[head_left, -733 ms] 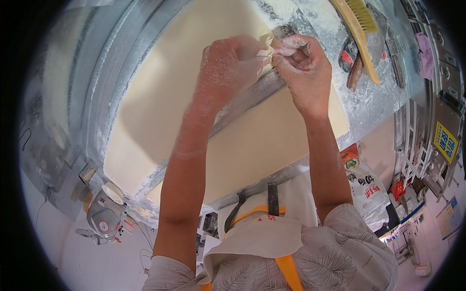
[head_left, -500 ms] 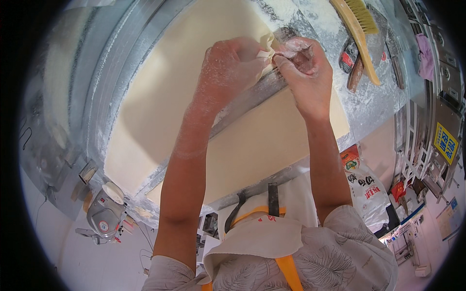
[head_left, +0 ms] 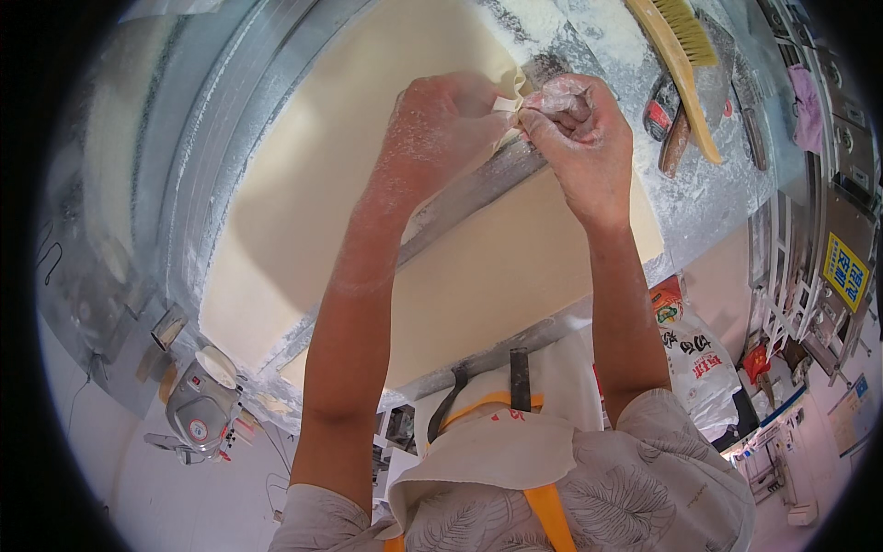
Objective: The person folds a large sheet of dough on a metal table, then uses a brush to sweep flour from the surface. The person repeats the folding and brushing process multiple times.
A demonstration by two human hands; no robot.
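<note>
Two flat pale dough sheets lie on the floured metal worktop [head_left: 699,212]: a larger upper sheet [head_left: 285,184] and a narrower lower one [head_left: 478,285], with a floured strip between them. My left hand [head_left: 437,124] is closed at the far right corner of the upper sheet, its fingers pressing on the crimped dough edge [head_left: 513,87]. Just to its right, my right hand [head_left: 579,133] has thumb and curled fingers pinched on that same crimped edge, the fingertips dusted with flour and partly hidden.
A wooden brush [head_left: 681,64] lies over dark-handled tools [head_left: 671,143] at upper right. A purple cloth [head_left: 805,110] hangs at the far right. A grey machine [head_left: 198,414] stands at lower left. A white printed bag [head_left: 694,368] is below the worktop's right side.
Both hands have shifted very slightly down and to the right along the crimped edge. My right hand's curled fingers have moved a little as they pinch the dough.
</note>
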